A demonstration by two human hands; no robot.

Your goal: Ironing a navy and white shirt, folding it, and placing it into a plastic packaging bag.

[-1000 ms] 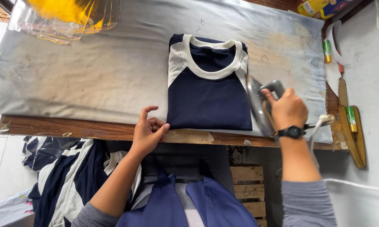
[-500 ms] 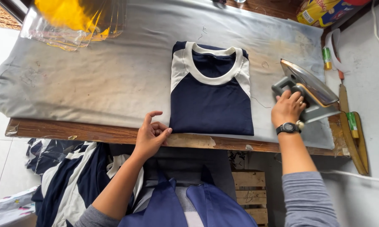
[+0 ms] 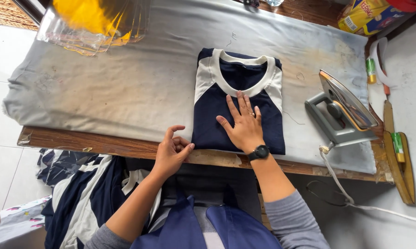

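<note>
Upper left of the frame, clear bags [image 3: 85, 32] with yellow inside lie on the grey-covered table [image 3: 125, 92], with more navy-and-white clothes [image 3: 74, 193] heaped below its wooden edge at lower left. The left hand [image 3: 171, 152] rests at that edge, fingers loosely curled and holding nothing; the right hand [image 3: 244, 124] lies flat, fingers spread, on the folded navy-and-white shirt [image 3: 238, 92] at centre. At right an iron [image 3: 341, 113] stands tilted on its heel, a yellow packet [image 3: 362, 16] in the upper right corner.
</note>
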